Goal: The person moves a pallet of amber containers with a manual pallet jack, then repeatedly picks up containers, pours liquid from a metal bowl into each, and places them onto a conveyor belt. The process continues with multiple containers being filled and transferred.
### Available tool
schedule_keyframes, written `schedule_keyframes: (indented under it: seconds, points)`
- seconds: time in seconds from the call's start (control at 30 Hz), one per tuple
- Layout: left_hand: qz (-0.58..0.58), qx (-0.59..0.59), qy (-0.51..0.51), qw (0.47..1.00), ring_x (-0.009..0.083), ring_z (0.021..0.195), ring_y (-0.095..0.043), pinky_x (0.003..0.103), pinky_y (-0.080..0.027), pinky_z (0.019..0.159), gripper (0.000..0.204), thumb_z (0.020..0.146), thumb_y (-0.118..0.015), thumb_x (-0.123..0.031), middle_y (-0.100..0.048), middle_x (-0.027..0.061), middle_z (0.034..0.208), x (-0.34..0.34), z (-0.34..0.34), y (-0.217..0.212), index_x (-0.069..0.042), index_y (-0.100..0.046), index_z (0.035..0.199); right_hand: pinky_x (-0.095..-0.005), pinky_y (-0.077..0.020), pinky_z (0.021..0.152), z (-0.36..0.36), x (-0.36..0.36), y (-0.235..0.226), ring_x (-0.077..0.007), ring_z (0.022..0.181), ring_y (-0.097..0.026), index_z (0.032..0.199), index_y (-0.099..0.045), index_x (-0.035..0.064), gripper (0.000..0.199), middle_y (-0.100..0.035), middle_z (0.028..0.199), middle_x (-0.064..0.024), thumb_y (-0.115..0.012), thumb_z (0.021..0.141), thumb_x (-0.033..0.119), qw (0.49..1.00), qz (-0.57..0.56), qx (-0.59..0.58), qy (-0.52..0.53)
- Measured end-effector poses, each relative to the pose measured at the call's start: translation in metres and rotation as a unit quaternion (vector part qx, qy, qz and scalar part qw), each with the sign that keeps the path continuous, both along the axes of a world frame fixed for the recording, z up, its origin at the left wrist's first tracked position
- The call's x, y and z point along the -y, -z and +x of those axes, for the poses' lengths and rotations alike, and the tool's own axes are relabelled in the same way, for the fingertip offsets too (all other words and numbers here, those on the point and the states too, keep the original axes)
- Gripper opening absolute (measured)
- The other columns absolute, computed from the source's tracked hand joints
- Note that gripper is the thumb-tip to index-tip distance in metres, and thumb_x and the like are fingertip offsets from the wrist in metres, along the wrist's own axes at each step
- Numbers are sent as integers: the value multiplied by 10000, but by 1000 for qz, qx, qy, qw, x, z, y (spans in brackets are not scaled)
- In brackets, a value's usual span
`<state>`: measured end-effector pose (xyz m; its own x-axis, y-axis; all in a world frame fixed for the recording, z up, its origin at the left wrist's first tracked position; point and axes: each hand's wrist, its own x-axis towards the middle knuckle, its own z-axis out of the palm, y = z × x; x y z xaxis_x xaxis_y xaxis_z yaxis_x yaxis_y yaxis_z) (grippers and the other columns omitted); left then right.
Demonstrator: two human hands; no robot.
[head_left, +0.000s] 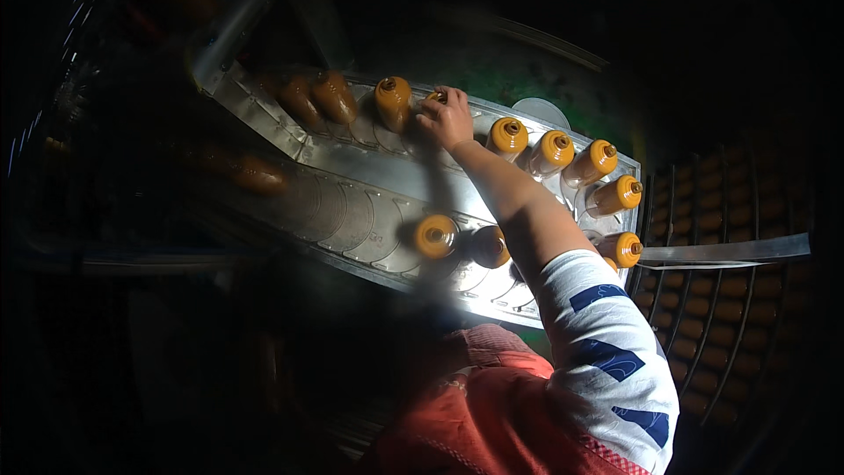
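My right hand point(448, 119) reaches across the metal track with its fingers curled round the top of an orange-brown domed piece point(437, 98), bottle-shaped with a small knob. Most of that piece is hidden behind the fingers. To its left on the far side of the track stands another orange-brown piece point(393, 103), and right of my wrist is a third one point(507, 136). Several more follow round the right-hand bend, such as the piece point(626, 249) at the right end. Nothing shows of my left hand.
The looped conveyor track point(356, 222) has overlapping curved plates. On its near side stands a piece point(435, 236), close to my forearm. A metal strip point(730, 249) juts out at the right, over dark racks point(703, 325) of brownish rounded items. Surroundings are very dark.
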<state>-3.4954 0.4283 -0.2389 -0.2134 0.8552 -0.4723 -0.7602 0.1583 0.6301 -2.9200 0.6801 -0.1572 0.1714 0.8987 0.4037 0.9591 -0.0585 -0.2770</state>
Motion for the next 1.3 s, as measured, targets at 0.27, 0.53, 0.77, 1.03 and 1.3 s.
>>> schedule_keyframes:
  seconds: [0.27,0.53,0.77,1.03,1.3]
  points:
    - [-35,665,433,608,378,1466,-288,560,-321,1165,595,1068,-350,-479,-264,105,1608,-139,50,-56,-138,-286,1551,-448,-389,1114,-73,22,-77,-372,1353,-413,1253,-695,237,400,-441,1476,-200,-734,860,176,990,-78,-70,-97]
    - [-92,420,577,694,387,1037,-639,515,-610,729,629,1006,-394,-598,-603,217,1239,-191,189,-126,-94,-495,1369,-296,-522,846,-154,236,-189,-176,944,-651,1106,-737,22,221,-676,1018,-86,-680,893,8,961,-78,-267,10]
    - [289,249,765,518,288,953,-672,417,-559,854,528,1018,-431,-507,-679,147,1050,-107,297,-280,-26,-629,1106,-252,-535,778,-236,400,-271,-118,858,-647,1087,-730,-8,215,-657,1021,-61,-610,911,-35,891,75,-298,333]
    - [-260,445,819,252,441,1196,-548,553,-547,959,663,965,-393,-547,-467,255,1388,117,465,-366,-21,-481,1358,-239,-549,747,-287,587,-353,-106,842,-648,1108,-708,-9,190,-658,1016,-59,-597,955,4,751,305,-293,507]
    - [-239,270,802,477,357,1182,-551,514,-476,1054,629,968,-402,-544,-535,157,1363,301,666,-390,-89,-499,1391,-251,-561,728,-136,821,-334,-112,821,-639,1113,-703,-12,189,-672,1036,-72,-597,958,12,647,388,-364,547]
